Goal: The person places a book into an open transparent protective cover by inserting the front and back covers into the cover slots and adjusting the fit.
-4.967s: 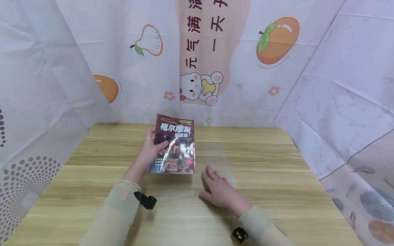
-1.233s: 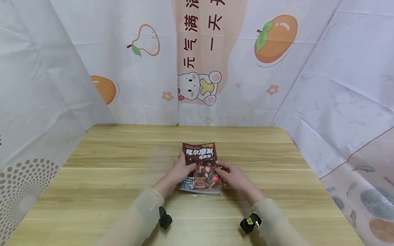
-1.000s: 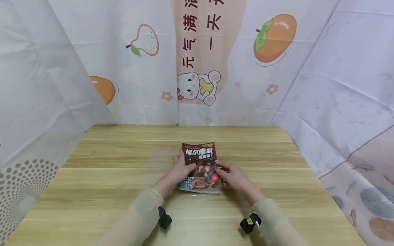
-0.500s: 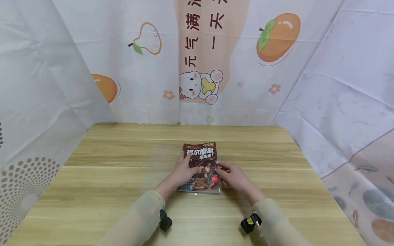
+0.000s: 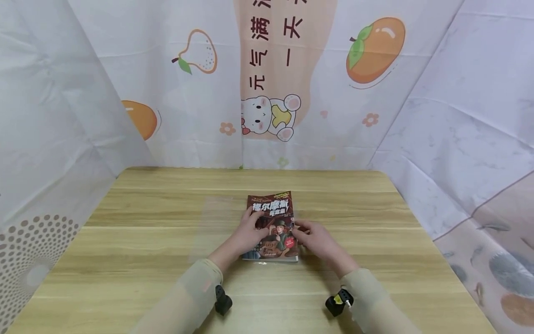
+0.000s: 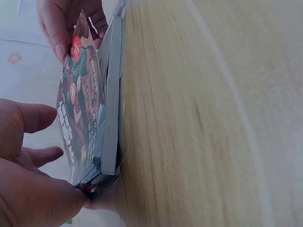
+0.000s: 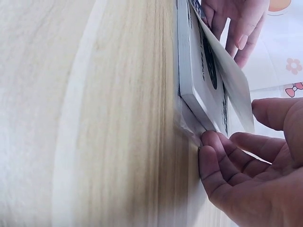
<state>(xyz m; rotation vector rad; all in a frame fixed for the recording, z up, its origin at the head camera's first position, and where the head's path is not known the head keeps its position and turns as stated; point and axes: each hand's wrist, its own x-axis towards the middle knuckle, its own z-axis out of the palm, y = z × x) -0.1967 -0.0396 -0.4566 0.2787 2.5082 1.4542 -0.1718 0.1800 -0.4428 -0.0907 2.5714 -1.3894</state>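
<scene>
Here, the book lies on the wooden table, its front cover raised along the right side. Your right hand pinches that cover's edge; your left hand, fingers loosely spread, touches the spine side without gripping. A clear sheet shows to the book's left.

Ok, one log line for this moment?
book: on table, clear sheet beneath | left hand: over left side | right hand: at raised front cover
</scene>
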